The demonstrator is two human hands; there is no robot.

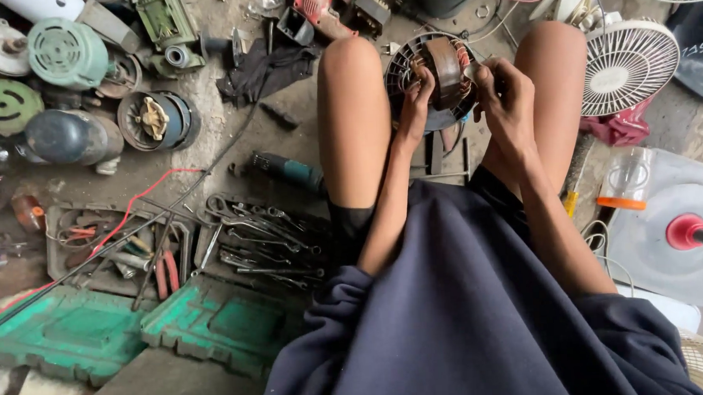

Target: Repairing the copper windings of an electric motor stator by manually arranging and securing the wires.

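I sit with my knees apart and hold a round fan motor (441, 67) between them. It has a dark slotted housing, copper windings and a brown band across its front. My left hand (415, 100) grips its left rim with the fingers curled on the windings. My right hand (503, 96) holds the right side, fingers pinched at the edge of the brown band. What the right fingers pinch is too small to tell.
Several wrenches and pliers (246, 238) lie on the floor at left beside a green open tool case (136, 325). Old motors (65, 52) and a rotor (157, 119) sit at far left. A teal power tool (287, 170) lies near my left leg. White fan grilles (629, 65) stand at right.
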